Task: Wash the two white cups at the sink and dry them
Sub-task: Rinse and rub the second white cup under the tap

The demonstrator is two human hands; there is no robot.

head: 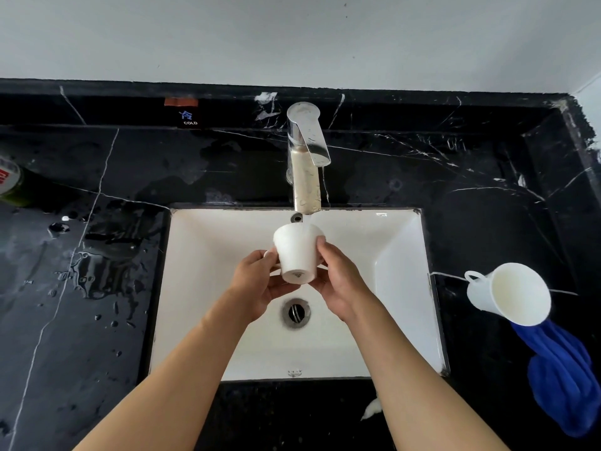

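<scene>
Over the white sink point(208, 288) I hold a white cup point(297, 252) between both hands, its base turned toward me and its mouth tipped away under the spout of the chrome faucet point(307, 157). My left hand point(257, 284) grips its left side, where the handle is mostly hidden. My right hand point(338, 281) grips its right side with the thumb on the wall. A second white cup point(509, 292) with a small handle stands on the black counter right of the sink, its open mouth facing the camera. A blue cloth point(559, 372) lies just in front of it.
The black marble counter point(97, 320) left of the sink is wet with puddles and drops. A green bottle point(13, 183) stands at the far left edge. The drain point(295, 312) sits in the basin below my hands. A white scrap point(372, 410) lies on the front ledge.
</scene>
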